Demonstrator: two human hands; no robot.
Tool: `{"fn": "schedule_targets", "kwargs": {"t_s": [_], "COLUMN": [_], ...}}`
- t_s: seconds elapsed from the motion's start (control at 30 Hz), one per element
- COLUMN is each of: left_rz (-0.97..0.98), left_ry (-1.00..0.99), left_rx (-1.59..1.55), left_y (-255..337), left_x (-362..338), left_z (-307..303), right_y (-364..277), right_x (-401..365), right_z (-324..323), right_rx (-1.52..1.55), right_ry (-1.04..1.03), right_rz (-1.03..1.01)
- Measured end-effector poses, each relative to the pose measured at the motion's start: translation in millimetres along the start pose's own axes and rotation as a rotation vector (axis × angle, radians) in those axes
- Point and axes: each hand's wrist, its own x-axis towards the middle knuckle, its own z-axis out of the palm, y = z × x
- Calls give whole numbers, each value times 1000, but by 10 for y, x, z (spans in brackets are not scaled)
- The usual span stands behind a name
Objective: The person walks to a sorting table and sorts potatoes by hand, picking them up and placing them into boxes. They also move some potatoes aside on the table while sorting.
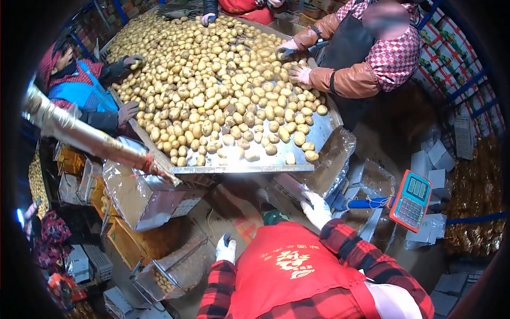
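My left hand (226, 249), in a white glove with dark fingertips, hangs low at my side, its fingers loosely apart and nothing in them. To the right my right hand (317, 210), also white-gloved, reaches forward with fingers stretched out. Its fingertips are near the side of a plastic-lined carton (330, 166) at the table's front right corner. Ahead of both hands, many potatoes (196, 101) cover the metal sorting table (244, 169), thinning out toward its front edge.
A digital scale display (411, 202) stands on a blue post at right. At left are a lined carton (143, 186), a wrapped pole (90, 127) and a wire-framed bag (175, 274). Co-workers' gloved hands (300, 74) rest among the potatoes. Stacked printed boxes (462, 58) line the right wall.
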Motion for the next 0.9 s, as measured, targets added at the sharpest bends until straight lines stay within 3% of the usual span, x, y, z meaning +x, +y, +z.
{"fn": "schedule_targets", "kwargs": {"t_s": [0.1, 0.17, 0.23, 0.3, 0.37, 0.47, 0.5, 0.57, 0.63, 0.9], "left_rz": [161, 309, 461, 551, 573, 579, 496, 477, 483, 449], "left_ry": [62, 128, 266, 398, 443, 498, 490, 579, 582, 586], "left_rx": [192, 226, 323, 386, 426, 483, 502, 587, 709, 744], "left_y": [643, 1222, 1465, 1706, 2045, 2368, 2496, 2519, 2577, 2676], "left_x": [221, 375, 757, 1182, 1514, 2023, 2162, 2426, 2600, 2546], "left_z": [-219, -392, -466, -498, -543, -543, -557, -519, -510, -532], "right_y": [-490, -455, -839, -883, -894, -1006, -1040, -953, -880, -932], "right_x": [547, 975, 1449, 1708, 1906, 2028, 2017, 2108, 2222, 2312], "right_z": [-29, 294, 240, 555, 786, 713, 625, 592, 556, 668], "right_rx": [43, -80, -131, -107, -132, -172, -145, -129, -115, -191], "right_ry": [47, 78, -196, -53, -47, -206, -81, -72, -207, -73], "right_rz": [-187, -277, -239, -372, -530, -480, -533, -515, -464, -578]}}
